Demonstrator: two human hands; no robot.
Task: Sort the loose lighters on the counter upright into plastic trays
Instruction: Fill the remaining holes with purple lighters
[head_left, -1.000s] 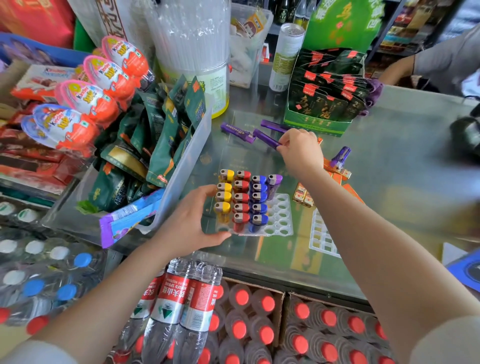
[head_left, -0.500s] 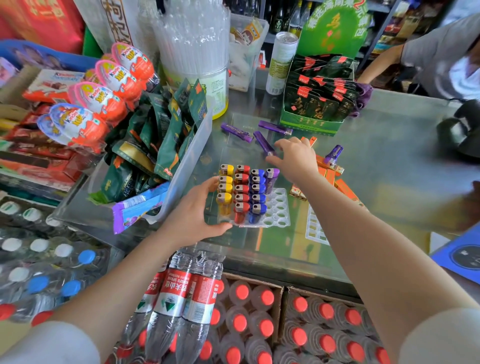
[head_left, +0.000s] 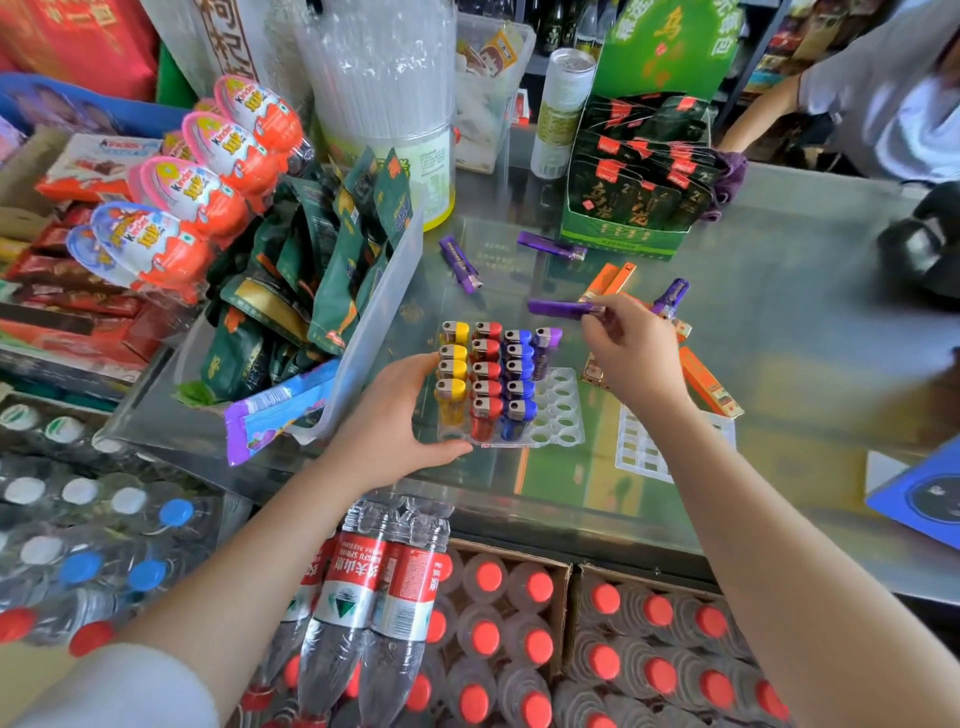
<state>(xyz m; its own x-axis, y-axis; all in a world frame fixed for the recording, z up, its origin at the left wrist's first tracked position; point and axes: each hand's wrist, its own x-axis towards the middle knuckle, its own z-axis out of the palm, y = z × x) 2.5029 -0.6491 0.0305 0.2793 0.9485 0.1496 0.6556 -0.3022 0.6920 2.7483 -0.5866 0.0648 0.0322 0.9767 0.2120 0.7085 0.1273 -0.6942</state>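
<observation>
A person is standing at a glass shop counter (head_left: 779, 291), both bare arms reaching forward. The left hand (head_left: 395, 421) is gripping the near left corner of a clear plastic tray (head_left: 563, 415), thumb along its front edge. Fifteen lighters are standing upright in the tray: four yellow (head_left: 451, 397) in the left column, five red (head_left: 485, 413) beside them, five blue (head_left: 517, 415) next, and one purple upright lighter (head_left: 543, 348) at the far end of a fourth column. The remaining slots on the tray's right side are sitting open.

The right hand (head_left: 634, 348) is pinching a purple lighter (head_left: 563, 308) by its metal end, holding it level just beyond the tray. Three more purple lighters are lying loose on the counter: one (head_left: 460, 263) to the far left, one (head_left: 550, 245) by a green display box (head_left: 623, 239), one (head_left: 671, 296) past the right hand. Orange lighters (head_left: 709, 382) are lying around the right hand; their count is unclear. A second white tray (head_left: 641, 452) is resting right of the first.
</observation>
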